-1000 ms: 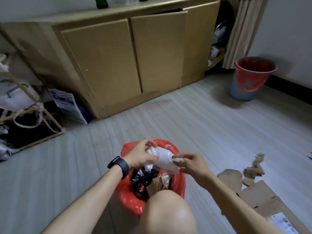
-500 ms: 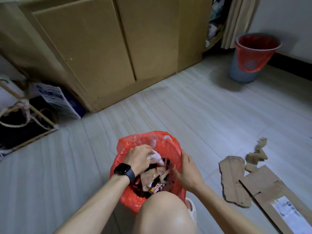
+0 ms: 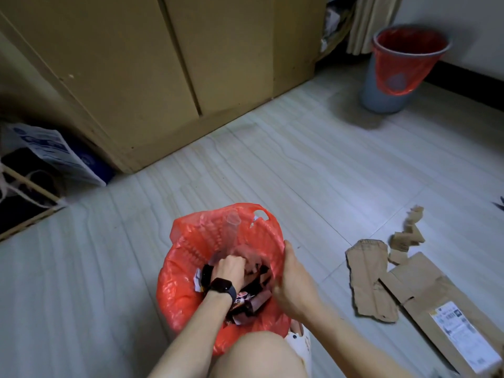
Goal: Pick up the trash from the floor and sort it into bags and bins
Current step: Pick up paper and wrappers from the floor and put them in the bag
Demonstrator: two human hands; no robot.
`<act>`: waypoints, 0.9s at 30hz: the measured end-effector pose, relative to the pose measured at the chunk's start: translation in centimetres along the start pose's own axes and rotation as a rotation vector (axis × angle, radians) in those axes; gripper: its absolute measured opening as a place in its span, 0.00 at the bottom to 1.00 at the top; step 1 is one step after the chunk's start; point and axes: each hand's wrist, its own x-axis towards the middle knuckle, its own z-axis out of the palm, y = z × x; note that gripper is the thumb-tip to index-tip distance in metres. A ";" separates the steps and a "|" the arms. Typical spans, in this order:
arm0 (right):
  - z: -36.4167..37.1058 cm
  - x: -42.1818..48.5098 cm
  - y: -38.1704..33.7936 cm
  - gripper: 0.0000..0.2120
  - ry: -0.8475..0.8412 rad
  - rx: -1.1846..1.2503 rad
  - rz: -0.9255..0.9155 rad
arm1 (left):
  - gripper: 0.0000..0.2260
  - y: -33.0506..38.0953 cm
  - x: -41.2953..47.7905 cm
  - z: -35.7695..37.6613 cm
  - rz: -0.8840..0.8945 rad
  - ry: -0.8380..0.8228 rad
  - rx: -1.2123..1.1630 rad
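Observation:
A red plastic bag stands open on the floor in front of my knee, stuffed with dark wrappers and brown scraps. My left hand, with a black watch on its wrist, is pushed down inside the bag, its fingers curled into the trash around a pale crumpled piece of plastic that is mostly hidden behind the bag's film. My right hand grips the bag's right rim. Torn cardboard pieces lie on the floor to the right of the bag.
A flattened cardboard box with a white label and small cardboard scraps lie at the right. A grey bin with a red liner stands at the far right, near a curtain. A wooden cabinet fills the back; a blue-and-white bag leans at the left.
My left hand has pushed the white plastic from above the bag down into it. My right hand let go of the plastic and took the bag's right rim. My view tilted down.

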 end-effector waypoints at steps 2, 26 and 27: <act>-0.1 0.0 -0.1 0.28 -0.011 0.014 0.012 | 0.11 -0.1 0.9 1.0 -0.026 -0.024 0.013; -17.0 -5.1 -1.7 0.24 0.116 -0.471 -0.136 | 0.15 3.8 -8.2 -22.8 0.260 0.111 -0.185; -18.6 -6.0 -1.4 0.23 0.143 -0.488 -0.147 | 0.15 5.9 -8.8 -23.9 0.318 0.127 -0.184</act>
